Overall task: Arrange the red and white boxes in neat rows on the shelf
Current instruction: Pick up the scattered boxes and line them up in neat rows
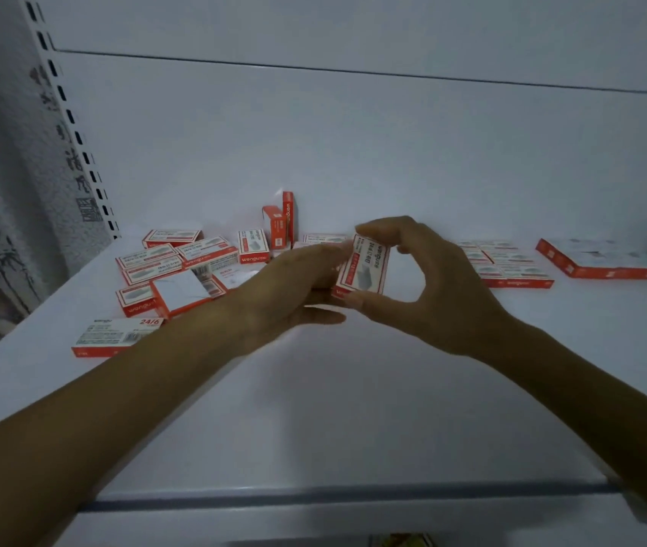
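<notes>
The right hand (424,286) holds a box (363,268) upright just above the shelf (314,408), fingers (385,227) curled over its top, thumb beneath. The left hand (290,286), blurred, lays straight fingers against its left side. A loose pile (180,262) lies left, a row (507,262) right.

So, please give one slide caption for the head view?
Right hand pinches a small red-and-white cardboard box over the white shelf, left hand beside it, loose boxes behind.
</notes>
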### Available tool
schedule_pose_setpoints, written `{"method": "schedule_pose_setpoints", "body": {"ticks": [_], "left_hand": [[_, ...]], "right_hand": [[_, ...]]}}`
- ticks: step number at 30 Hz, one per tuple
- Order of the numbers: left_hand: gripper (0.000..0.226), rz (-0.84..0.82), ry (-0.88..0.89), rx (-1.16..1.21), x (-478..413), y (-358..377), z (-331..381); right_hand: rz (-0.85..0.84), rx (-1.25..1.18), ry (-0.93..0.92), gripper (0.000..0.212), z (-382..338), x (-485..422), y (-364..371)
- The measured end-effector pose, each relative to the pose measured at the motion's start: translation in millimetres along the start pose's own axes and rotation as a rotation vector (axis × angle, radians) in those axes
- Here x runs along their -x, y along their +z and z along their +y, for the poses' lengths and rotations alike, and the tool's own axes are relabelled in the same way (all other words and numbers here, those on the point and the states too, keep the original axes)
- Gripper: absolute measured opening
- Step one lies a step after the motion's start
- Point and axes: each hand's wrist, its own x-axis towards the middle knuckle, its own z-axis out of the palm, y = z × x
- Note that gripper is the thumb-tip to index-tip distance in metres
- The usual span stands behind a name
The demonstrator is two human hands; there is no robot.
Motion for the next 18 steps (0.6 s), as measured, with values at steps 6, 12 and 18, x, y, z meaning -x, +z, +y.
{"method": "schedule_pose_setpoints", "body": {"ticks": [6, 12, 18], "left_hand": [[0.046, -0.194, -0.019, 0.214, -12, 41, 7], [0.04, -0.213, -0.044, 0.35, -36, 95, 3], [0.043, -0.108, -0.012, 0.469, -54, 146, -5]], "right_hand": [[0.005, -0.11, 0.004, 0.05, 16, 18, -41], [-0.051, -0.154, 0.045, 0.047, 46, 41, -88], [-0.002, -0.186, 0.168, 0.059, 89, 65, -129]]}}
